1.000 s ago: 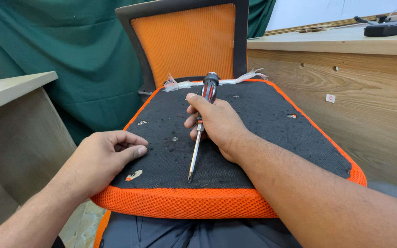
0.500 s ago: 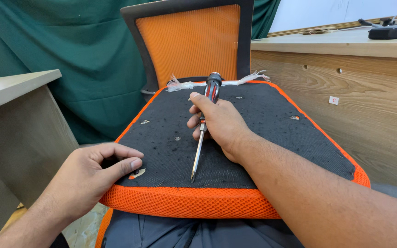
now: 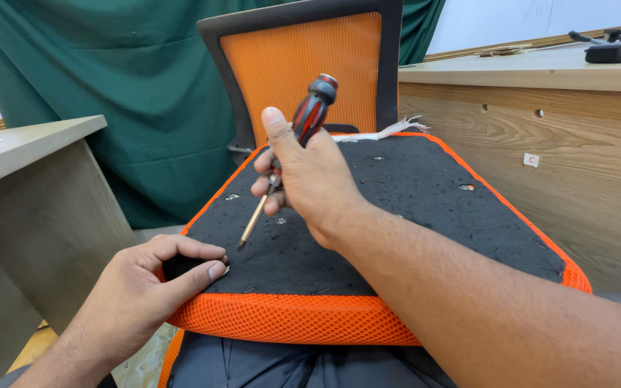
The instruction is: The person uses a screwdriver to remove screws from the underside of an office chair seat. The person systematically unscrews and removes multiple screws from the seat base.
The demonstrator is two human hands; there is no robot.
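The right hand (image 3: 307, 179) is gripping the screwdriver (image 3: 292, 144) firmly, tip angling toward the left hand (image 3: 156, 284) pinching something small at the seat cushion (image 3: 397, 215) corner, wanting steady aim.

You are in an office or classroom-like workroom: wooden desks (image 3: 533, 79) stand on either side of you, an orange mesh office chair (image 3: 303, 65) faces you, a green curtain (image 3: 109, 79) hangs behind it, and a whiteboard (image 3: 526, 18) covers the wall.
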